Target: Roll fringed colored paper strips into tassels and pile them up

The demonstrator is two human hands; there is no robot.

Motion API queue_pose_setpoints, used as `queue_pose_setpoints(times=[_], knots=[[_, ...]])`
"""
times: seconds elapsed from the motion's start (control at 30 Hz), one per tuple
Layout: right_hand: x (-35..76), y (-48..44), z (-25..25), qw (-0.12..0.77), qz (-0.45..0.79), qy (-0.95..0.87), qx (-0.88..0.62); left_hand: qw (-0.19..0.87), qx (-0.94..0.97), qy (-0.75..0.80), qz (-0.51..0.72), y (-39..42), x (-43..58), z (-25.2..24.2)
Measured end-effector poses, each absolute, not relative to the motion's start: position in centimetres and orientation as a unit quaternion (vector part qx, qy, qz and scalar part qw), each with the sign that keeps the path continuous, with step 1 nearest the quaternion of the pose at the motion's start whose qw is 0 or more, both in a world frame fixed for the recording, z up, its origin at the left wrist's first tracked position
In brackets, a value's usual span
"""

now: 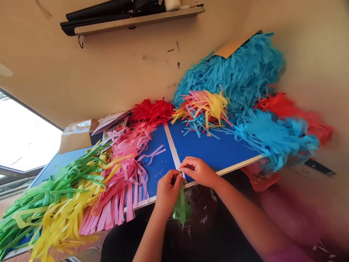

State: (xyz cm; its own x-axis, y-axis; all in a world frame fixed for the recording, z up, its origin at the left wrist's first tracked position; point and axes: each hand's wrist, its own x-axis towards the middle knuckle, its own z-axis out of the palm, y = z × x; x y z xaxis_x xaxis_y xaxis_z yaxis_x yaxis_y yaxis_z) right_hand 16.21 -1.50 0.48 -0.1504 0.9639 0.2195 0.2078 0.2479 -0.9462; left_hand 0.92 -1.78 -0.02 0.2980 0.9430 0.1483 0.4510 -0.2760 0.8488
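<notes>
Close together at the front edge of the blue table, both hands pinch the same small bundle. My left hand (168, 190) is closed on the upper end of a green tissue-paper tassel (181, 208), whose strips hang below the table edge. The fingertips of my right hand (200, 171) are pressed together at the tassel's top, touching my left fingertips. Just what lies between the right fingertips is partly hidden. On the left side of the table lie green tissue fringe (62, 178), yellow fringe (68, 214) and pink fringe (122, 174), overlapping and drooping over the edge.
A large blue fringe heap (231, 78) leans on the wall behind a mixed-colour tassel bundle (209, 105). More blue fringe (275, 134) overhangs the right edge. Red fringe (152, 111) and a brown envelope (76, 136) lie at the back. Above is a wall shelf (141, 22).
</notes>
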Motion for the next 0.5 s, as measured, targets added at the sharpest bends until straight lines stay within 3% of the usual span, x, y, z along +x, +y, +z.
queue_pose_setpoints(times=[0.5], knots=[[16.19,-1.52,0.27,0.495,0.371,-0.654,-0.435,0.299,0.728,0.514,0.341,-1.85,1.28,-0.24]])
